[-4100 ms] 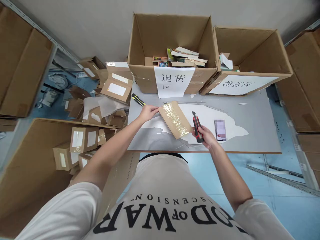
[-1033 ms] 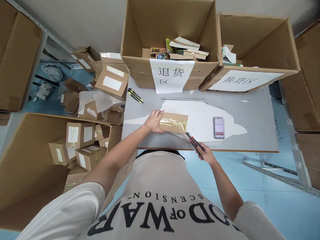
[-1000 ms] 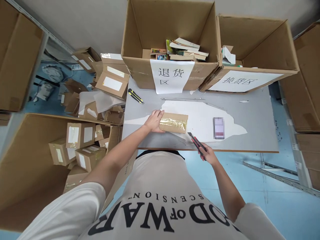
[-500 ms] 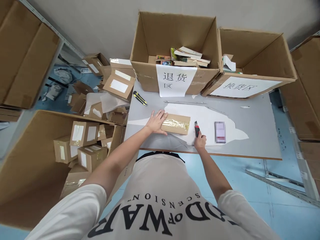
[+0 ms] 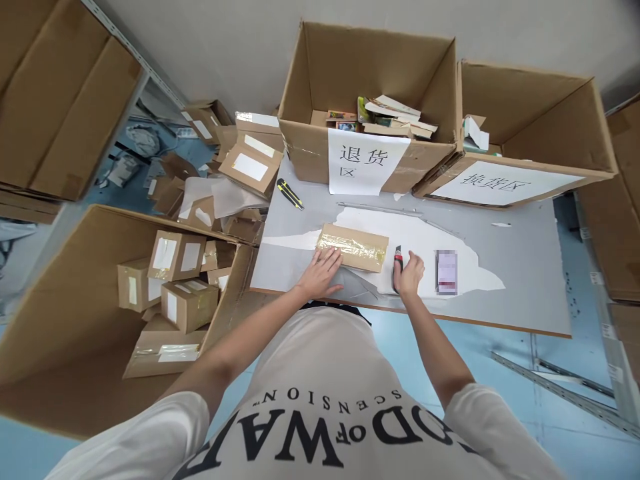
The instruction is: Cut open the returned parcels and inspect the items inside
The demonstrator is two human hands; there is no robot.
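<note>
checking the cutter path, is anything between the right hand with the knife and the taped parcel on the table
Nothing visible. The right hand with the red utility knife sits just right of the taped parcel, only bare table between. The left hand is at the parcel's near left edge.

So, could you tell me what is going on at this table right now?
A person stands at the grey table. The left hand rests against the near edge of a flat taped parcel. The right hand rests on a red box cutter lying on the table beside the parcel.
</note>
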